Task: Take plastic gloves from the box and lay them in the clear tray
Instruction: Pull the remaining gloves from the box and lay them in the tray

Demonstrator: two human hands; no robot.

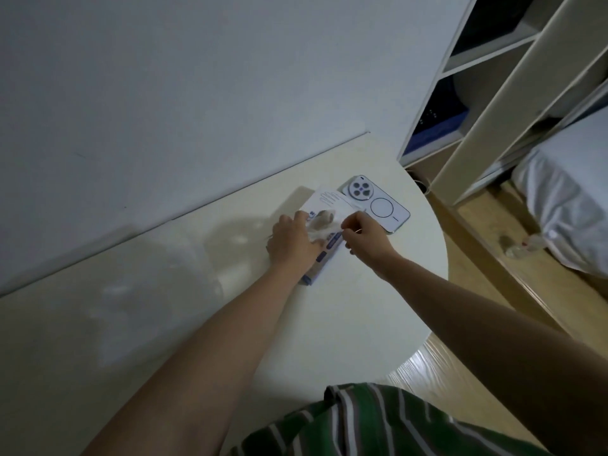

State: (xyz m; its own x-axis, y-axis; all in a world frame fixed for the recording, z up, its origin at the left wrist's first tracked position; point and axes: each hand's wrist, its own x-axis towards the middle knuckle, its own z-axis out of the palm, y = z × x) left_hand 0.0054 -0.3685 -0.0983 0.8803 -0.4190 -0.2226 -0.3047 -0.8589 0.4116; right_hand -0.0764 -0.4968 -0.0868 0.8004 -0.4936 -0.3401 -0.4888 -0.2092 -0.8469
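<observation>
The white and blue glove box [324, 200] lies flat near the far side of the pale table [362, 317]. My left hand [291, 241] presses down on the box and holds it, fingers at its opening. A thin clear plastic glove [324, 229] sticks out of the opening. My right hand [363, 236] pinches the glove's edge between thumb and fingers, just right of the box. A faint see-through shape [237, 240] that may be the clear tray sits on the table left of my left hand; its outline is hard to make out.
A white phone [383, 207] lies face down right behind the box, close to my right hand. A wall runs along the table's far edge. The rounded table edge drops to a wooden floor on the right, with shelves [493, 103] and bedding [566, 205] beyond.
</observation>
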